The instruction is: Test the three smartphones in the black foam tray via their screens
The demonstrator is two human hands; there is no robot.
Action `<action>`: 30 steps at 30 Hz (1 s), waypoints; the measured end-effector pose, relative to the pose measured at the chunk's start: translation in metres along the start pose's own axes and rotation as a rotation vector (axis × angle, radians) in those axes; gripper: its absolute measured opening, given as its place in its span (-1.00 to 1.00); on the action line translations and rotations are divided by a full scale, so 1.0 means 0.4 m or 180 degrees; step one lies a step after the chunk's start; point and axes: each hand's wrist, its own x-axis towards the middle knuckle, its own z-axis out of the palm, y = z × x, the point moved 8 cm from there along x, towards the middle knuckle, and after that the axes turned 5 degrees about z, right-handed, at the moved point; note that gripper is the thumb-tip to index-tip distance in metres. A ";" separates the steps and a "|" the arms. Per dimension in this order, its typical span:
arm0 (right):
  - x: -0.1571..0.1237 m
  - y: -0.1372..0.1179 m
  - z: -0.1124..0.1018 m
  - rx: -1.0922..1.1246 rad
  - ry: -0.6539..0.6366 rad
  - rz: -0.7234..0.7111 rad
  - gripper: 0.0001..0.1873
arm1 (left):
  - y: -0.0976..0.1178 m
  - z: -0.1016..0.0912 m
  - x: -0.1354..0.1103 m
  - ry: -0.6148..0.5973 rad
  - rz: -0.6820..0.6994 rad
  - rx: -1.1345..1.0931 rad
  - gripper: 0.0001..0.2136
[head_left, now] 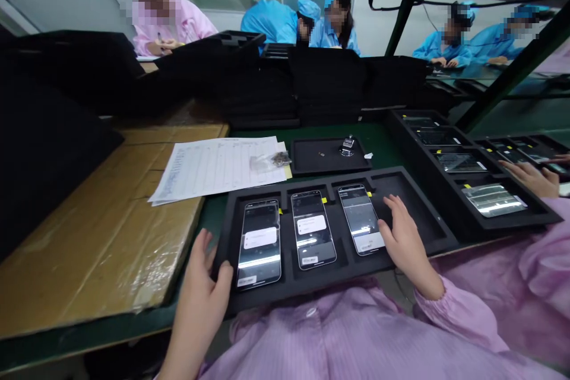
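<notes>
Three phones [313,230] lying in black tray [312,281] on bench [383,138]. Left hand [205,276] flanking tray's left end, fingers spreading open, empty. Right hand [404,240] hovering over tray's right part, fingers loosely parting, phone contact unclear.

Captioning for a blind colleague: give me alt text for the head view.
The left hand is at the left side of a black tray holding three phones; the right hand is at the right edge of the rightmost phone. Papers lie beyond, with co-workers farther back.
</notes>
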 end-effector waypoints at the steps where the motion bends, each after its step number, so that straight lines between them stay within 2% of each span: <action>1: -0.001 0.002 -0.004 0.0048 0.0023 0.0012 -0.46 | 0.013 -0.015 -0.003 0.0112 0.0026 0.0132 -0.32; 5: -0.007 0.005 -0.023 0.0330 0.0139 0.0090 -0.45 | 0.115 -0.076 -0.010 0.0741 0.0574 0.0903 -0.50; 7: -0.010 0.004 -0.035 0.0462 0.0237 0.0124 -0.44 | 0.163 -0.074 -0.010 0.0861 0.0875 0.1050 -0.55; 9: -0.014 0.003 -0.046 0.0574 0.0370 0.0146 -0.43 | 0.184 -0.054 -0.004 0.0804 0.0986 0.1066 -0.57; 14: -0.022 0.003 -0.064 0.0911 0.0668 0.0139 -0.42 | 0.174 -0.009 0.014 0.0671 0.1090 0.1216 -0.54; 18: -0.028 0.001 -0.070 0.1020 0.0758 0.0118 -0.39 | 0.166 -0.014 0.011 0.0809 0.1356 0.1241 -0.39; 21: -0.029 -0.006 -0.072 0.0960 0.0727 0.0093 -0.40 | 0.163 -0.023 0.002 0.0879 0.1376 0.1097 -0.28; 27: -0.027 -0.021 -0.070 0.0683 0.0599 -0.0017 -0.43 | 0.193 -0.012 -0.012 0.0856 0.1864 0.1414 -0.38; 30: -0.031 -0.046 -0.066 0.0736 0.0530 -0.0117 -0.41 | 0.193 -0.010 -0.016 0.0822 0.1875 0.1393 -0.41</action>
